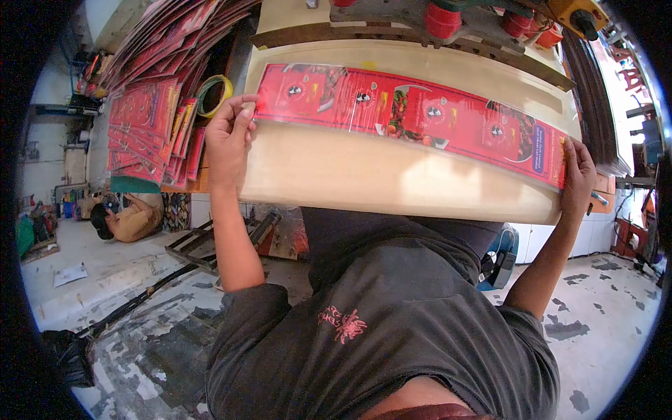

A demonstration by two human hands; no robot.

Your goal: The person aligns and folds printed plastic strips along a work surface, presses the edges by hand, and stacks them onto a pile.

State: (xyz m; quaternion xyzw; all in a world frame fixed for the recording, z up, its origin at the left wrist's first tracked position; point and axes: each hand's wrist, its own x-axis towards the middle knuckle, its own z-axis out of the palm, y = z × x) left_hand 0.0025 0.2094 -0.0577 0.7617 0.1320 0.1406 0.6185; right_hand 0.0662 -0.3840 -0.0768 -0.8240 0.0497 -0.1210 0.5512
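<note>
A long red strip of printed packaging [434, 115], glossy and patterned with food pictures and small logos, lies across a cream-coloured work surface [392, 171]. It slants down towards the right. My left hand [231, 133] pinches its left end between thumb and fingers. At the opposite end, my right hand [579, 175] grips the strip's right edge, with the thumb partly hidden. Between the two hands the strip looks stretched nearly flat.
Beyond the strip runs a brown metal bar [392, 33] of a machine with red cylindrical parts [442, 22]. Stacked red printed sheets [143, 119] and a yellow tape roll [214, 95] are at left. Dark sheets [595, 98] stand right. Another person [136, 218] crouches on the floor.
</note>
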